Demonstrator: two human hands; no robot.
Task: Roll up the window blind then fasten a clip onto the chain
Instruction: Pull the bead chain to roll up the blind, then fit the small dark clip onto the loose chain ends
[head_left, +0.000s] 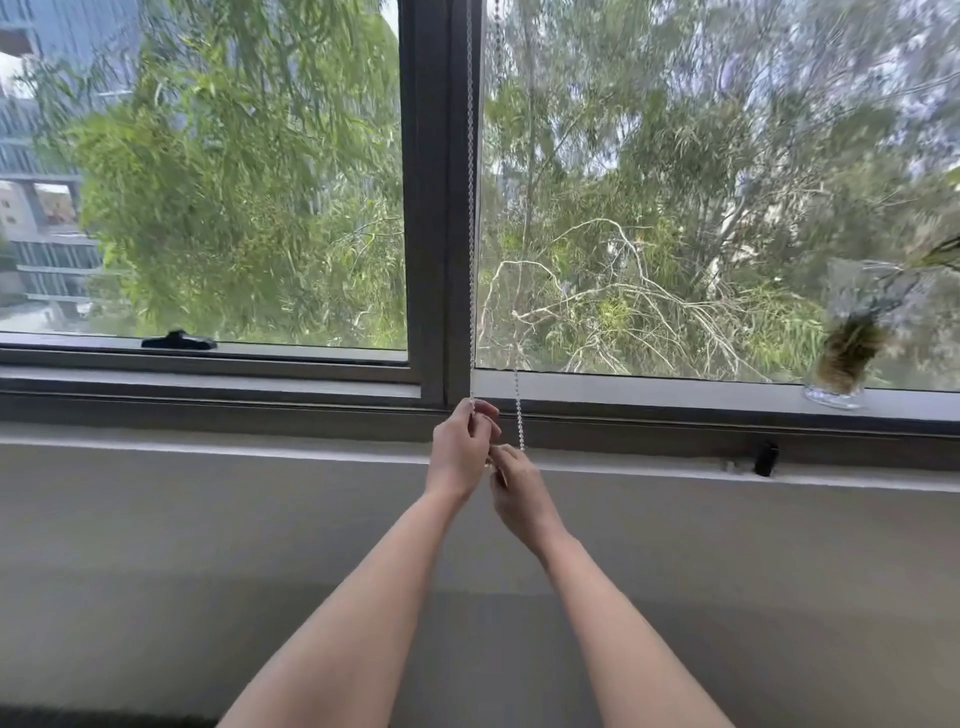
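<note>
A white bead chain (471, 218) hangs in two strands in front of the dark centre post of the window. My left hand (462, 447) is closed on the left strand at the height of the sill. Just below and to the right, my right hand (519, 493) pinches the chain's lower end, where the right strand (518, 405) comes down to it. Whether a clip sits between the fingers I cannot tell. The blind itself is out of view above; the glass is uncovered.
A glass vase (844, 338) with plant stems stands on the sill at the right. A black window handle (179, 340) lies on the left frame, a small black latch (766, 458) on the lower right frame. Grey wall below.
</note>
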